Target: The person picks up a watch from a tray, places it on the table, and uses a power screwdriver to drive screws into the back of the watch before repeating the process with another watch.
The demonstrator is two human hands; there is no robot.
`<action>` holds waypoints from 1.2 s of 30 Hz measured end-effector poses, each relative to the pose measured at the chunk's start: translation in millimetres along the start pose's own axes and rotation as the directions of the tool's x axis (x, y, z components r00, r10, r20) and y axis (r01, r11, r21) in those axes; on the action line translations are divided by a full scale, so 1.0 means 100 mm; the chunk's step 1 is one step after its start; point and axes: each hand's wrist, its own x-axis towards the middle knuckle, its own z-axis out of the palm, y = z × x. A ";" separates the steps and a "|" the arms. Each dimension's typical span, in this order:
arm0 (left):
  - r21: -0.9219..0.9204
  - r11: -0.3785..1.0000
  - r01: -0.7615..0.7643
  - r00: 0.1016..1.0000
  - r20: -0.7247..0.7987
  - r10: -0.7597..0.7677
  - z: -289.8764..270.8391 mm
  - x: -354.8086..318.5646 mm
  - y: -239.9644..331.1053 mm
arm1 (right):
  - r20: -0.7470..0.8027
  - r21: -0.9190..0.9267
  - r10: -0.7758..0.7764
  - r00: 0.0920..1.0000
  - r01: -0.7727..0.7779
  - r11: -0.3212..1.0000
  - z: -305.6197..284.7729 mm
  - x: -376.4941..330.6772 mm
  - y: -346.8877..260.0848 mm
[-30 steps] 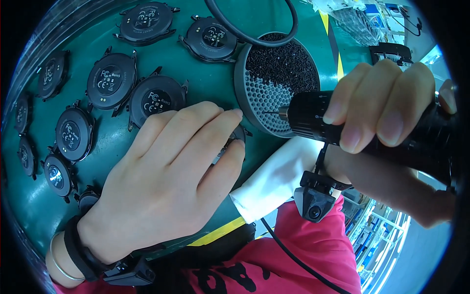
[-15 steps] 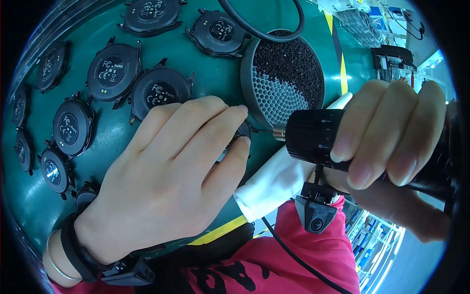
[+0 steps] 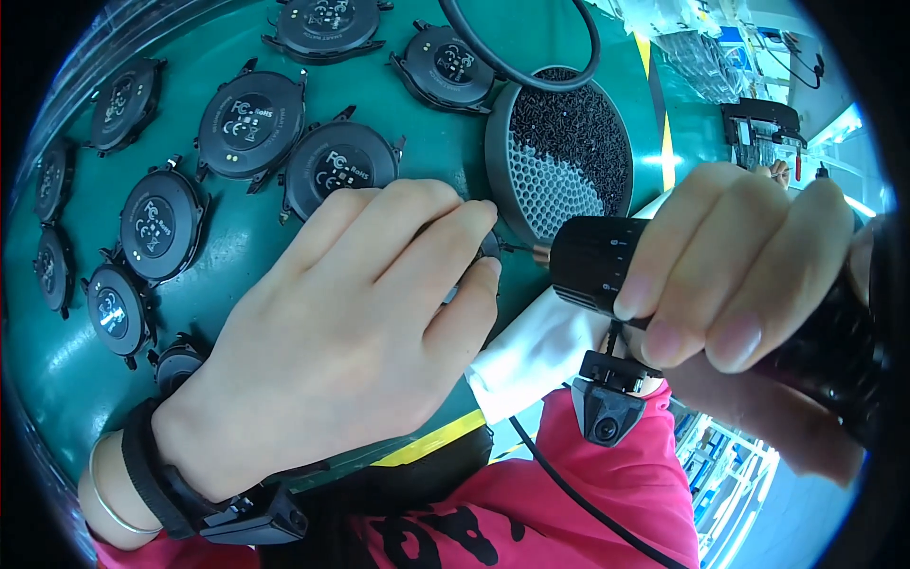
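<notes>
Right grip (image 3: 735,275) around numbered screwdriver (image 3: 586,263)

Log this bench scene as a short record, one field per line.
Surface: green table
Left hand: the left hand lies over a black watch body, mostly hidden by the fingers
Right hand: the right hand grips a black screwdriver
Tool direction: bit points left, toward that watch body; contact cannot be told
Dish: round grey dish, beyond the tool; small black screw-like pieces cover part of its holed grid
Other parts: more watch bodies, printed backs up, mostly to the left
</notes>
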 end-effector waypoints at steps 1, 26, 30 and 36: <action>-0.010 1.000 0.006 1.000 0.017 -0.006 -0.01 0.00 0.00 | -0.133 0.003 -0.061 0.989 0.062 0.998 0.01 0.01 0.02; 0.154 0.988 0.013 0.997 0.072 -0.024 -0.02 -0.03 -0.01 | -0.687 -0.143 -0.333 0.645 0.329 0.933 0.02 -0.04 0.05; 0.176 0.984 0.012 0.998 0.055 -0.022 0.00 -0.04 -0.01 | -0.663 -0.142 -0.327 0.674 0.316 0.938 -0.02 -0.05 0.05; 0.163 0.986 0.032 0.999 0.028 -0.037 0.01 -0.03 0.01 | -0.622 -0.139 -0.319 0.715 0.300 0.944 -0.01 -0.06 0.05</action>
